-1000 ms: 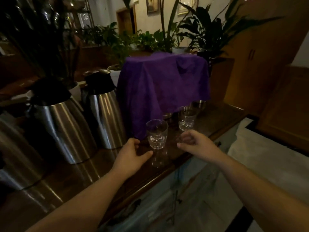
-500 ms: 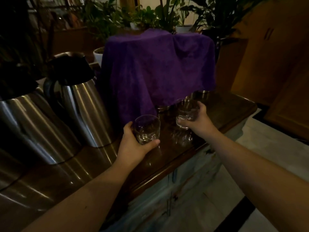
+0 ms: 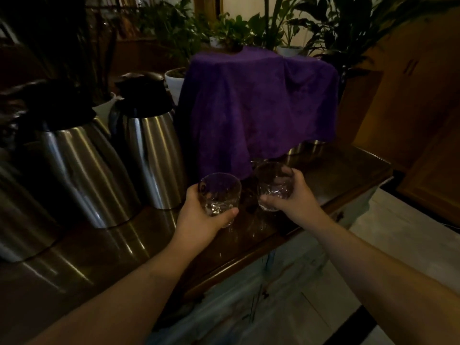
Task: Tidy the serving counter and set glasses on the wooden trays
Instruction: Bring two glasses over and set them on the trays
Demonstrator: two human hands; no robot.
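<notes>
Above the dark wooden counter [image 3: 348, 170], left hand [image 3: 199, 220] is clamped round one clear glass [image 3: 220, 192]; right hand [image 3: 293, 197] grips a second glass [image 3: 273, 186]; both glasses sit before the purple cloth [image 3: 256, 105], beside steel flasks [image 3: 151, 155].

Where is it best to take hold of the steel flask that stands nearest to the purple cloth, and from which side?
Grip the steel flask high, around its dark top, coming from the front counter edge. The polished body widens downward and looks slippery; the purple cloth crowds its right and another flask its left.
</notes>
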